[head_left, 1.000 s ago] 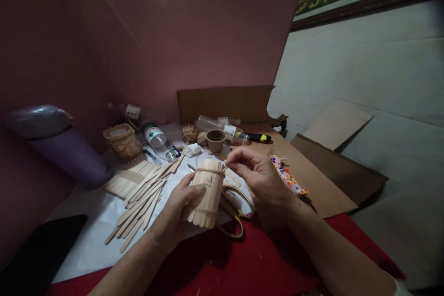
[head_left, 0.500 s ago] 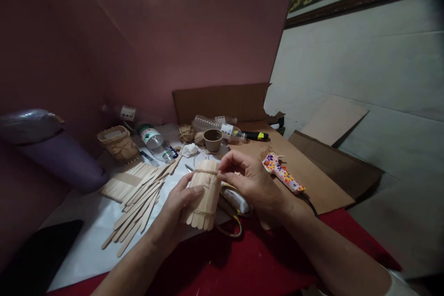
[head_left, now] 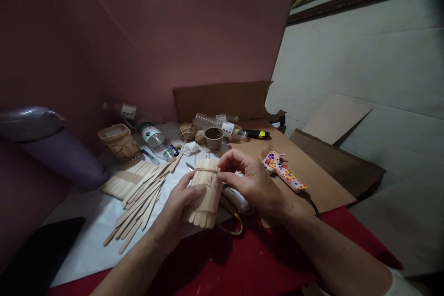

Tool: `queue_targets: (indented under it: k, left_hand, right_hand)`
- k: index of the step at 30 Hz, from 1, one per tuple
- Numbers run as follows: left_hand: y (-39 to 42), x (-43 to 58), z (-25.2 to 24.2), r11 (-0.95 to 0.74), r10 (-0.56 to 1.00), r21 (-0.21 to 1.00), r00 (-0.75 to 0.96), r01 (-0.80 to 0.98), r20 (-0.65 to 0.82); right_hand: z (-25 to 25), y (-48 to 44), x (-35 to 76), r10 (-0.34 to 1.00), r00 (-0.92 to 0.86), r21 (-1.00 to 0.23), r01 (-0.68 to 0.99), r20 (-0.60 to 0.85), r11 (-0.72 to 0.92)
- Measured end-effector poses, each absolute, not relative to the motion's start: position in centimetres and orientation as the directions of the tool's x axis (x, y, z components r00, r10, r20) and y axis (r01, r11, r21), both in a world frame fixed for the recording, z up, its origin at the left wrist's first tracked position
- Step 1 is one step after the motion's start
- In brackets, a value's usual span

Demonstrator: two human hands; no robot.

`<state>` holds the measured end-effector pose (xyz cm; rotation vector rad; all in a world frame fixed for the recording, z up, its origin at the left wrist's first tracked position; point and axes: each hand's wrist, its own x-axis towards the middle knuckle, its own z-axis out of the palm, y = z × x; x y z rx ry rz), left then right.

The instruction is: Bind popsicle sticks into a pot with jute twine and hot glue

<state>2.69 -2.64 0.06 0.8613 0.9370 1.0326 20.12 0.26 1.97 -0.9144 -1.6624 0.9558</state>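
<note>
My left hand [head_left: 182, 201] is wrapped around a small cup made of craft sticks [head_left: 201, 208], its thumb lying across the front. The sticks stand side by side, with a band of twine [head_left: 204, 170] near the top and another low down. A little twine bow or knot shows on the front. At the cup's upper right edge, my right hand [head_left: 246, 178] pinches with thumb and forefinger where the upper twine ends; the fingertips hide most of what lies between them. Behind the cup lies a pair of scissors [head_left: 234, 229], partly covered.
Loose craft sticks [head_left: 142, 203] fan out on white paper at left, beside a woven-looking basket [head_left: 120, 141] and plastic bottles [head_left: 151, 134]. Beyond my hands stand a brown cup [head_left: 213, 139] and twine balls [head_left: 187, 132]. A flowered glue gun [head_left: 286, 173] rests on cardboard [head_left: 322, 187] at right.
The view has shifted very slightly. Both hands keep the same hold, and the craft-stick cup stays almost where it was.
</note>
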Motion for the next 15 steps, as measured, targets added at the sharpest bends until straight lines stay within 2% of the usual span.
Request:
queue_targets:
  k: [15]
  left_hand:
    - [-2.59,2.68,-0.14,0.273,0.953,0.913,0.216,-0.305,-0.213]
  right_hand:
    - [1.48,0.06,19.98,0.877,-0.247,-0.846,0.253,0.413,0.469]
